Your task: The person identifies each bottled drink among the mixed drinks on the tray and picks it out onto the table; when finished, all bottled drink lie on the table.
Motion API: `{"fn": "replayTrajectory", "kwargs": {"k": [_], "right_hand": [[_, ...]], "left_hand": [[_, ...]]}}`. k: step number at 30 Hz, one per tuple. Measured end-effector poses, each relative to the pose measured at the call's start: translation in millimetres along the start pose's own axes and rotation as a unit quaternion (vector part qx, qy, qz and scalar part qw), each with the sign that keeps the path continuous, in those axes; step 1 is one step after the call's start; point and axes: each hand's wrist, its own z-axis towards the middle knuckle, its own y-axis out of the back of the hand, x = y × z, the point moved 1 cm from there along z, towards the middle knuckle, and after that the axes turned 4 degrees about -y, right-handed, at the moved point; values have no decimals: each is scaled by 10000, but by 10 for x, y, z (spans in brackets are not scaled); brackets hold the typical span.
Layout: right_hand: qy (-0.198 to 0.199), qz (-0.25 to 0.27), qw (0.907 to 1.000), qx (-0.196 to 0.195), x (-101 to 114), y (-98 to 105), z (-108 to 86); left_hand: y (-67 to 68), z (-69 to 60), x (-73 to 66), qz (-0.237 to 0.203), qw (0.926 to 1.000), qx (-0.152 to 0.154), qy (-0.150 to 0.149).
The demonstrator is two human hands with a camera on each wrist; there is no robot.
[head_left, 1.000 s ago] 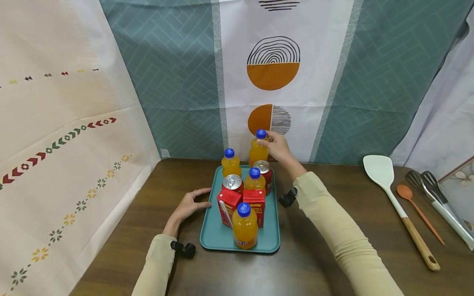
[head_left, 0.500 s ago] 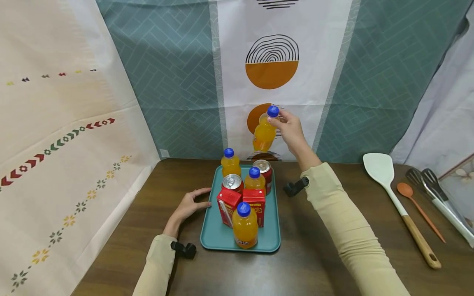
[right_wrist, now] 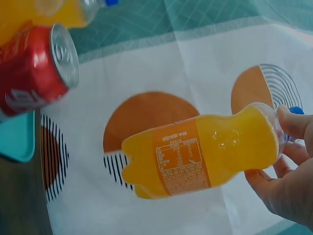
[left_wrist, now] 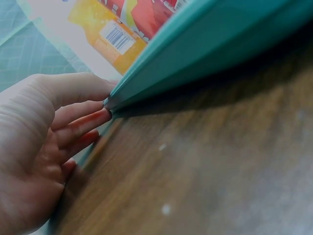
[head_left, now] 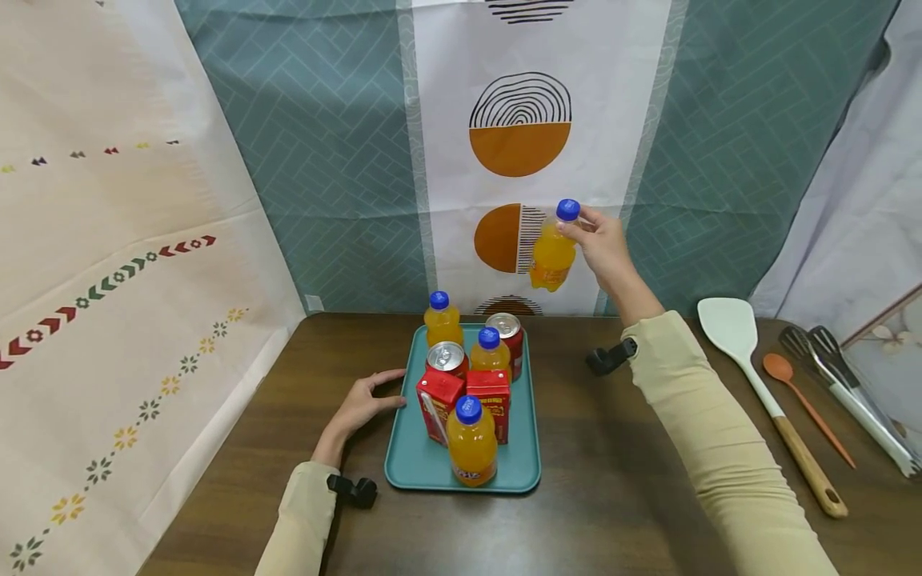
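My right hand [head_left: 602,246] holds an orange-soda bottle [head_left: 553,256] by its neck, just under the blue cap. The bottle tilts in the air behind and right of the teal tray [head_left: 406,472]; the right wrist view shows its printed label. My left hand [head_left: 363,408] is at the tray's left side, thumb and index finger spread apart with tips at the rim. On the tray stand an orange-soda bottle [head_left: 471,448] in front, two red drink cartons [head_left: 438,400], two red cans [head_left: 448,360], and two more soda bottles [head_left: 442,324], partly hidden.
A white turner [head_left: 731,332] with a wooden handle, an orange spoon [head_left: 781,370] and metal-handled kitchen tools [head_left: 857,400] lie at the right of the wooden table [head_left: 598,496]. Hanging cloth [head_left: 346,160] closes off the back and left side.
My right hand has lifted the soda bottle from the tray's far end, first up, then to the right. My left hand stays at the tray's rim.
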Motion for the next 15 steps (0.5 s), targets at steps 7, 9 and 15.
{"fn": "replayTrajectory", "kwargs": {"k": [7,9,15], "right_hand": [[-90,-117,9998,-119,-75,232,-7],[-157,-148,9997,-148,-121,291,-9],[-333,-354,9983,-325,-307,462,-28]], "left_hand": [[6,9,-11,-55,10000,-22,-27],[7,6,-4,-26,10000,-20,-46],[-6,-4,39,-5,10000,15,-88]]}}
